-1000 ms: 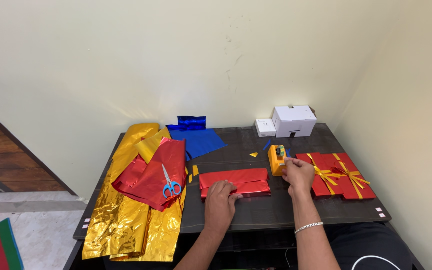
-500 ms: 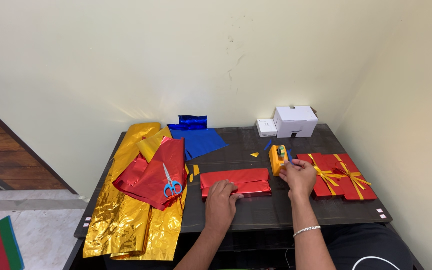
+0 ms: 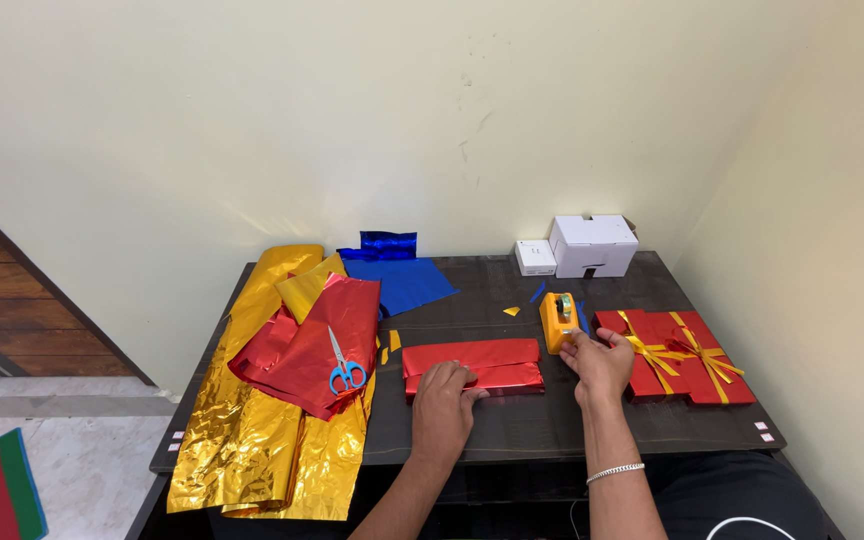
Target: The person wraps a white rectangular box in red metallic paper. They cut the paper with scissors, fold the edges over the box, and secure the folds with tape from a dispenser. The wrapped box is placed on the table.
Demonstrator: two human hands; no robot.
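Head view, the only one: hands work at a dark table (image 3: pixel 552 425) set against a pale wall. The left hand (image 3: pixel 442 402) lies palm down on the near edge of a red foil-wrapped parcel (image 3: pixel 472 364), which sits flat at the middle of the table; its fingers are spread and pressed onto the foil, not curled round anything. The right hand (image 3: pixel 600 362) is just right of the parcel and touches the near end of an orange tape dispenser (image 3: pixel 557 320); its fingers are loosely curled with thumb and forefinger drawn together at the dispenser's front, but whether a strip of tape is pinched between them is too small to tell. A silver bracelet (image 3: pixel 615 471) circles that wrist.

Just beyond the right hand lie two red gift boxes tied with gold ribbon (image 3: pixel 680 354), side by side. Behind the dispenser, by the wall, stand a white box (image 3: pixel 594 244) and a smaller white box (image 3: pixel 534 256). On the left side of the table, gold foil sheets (image 3: pixel 262 440) hang over the near edge, with crumpled red foil (image 3: pixel 302 350) on top and blue-handled scissors (image 3: pixel 345 366) lying on the red foil. A blue foil sheet (image 3: pixel 397 278) lies farther back.
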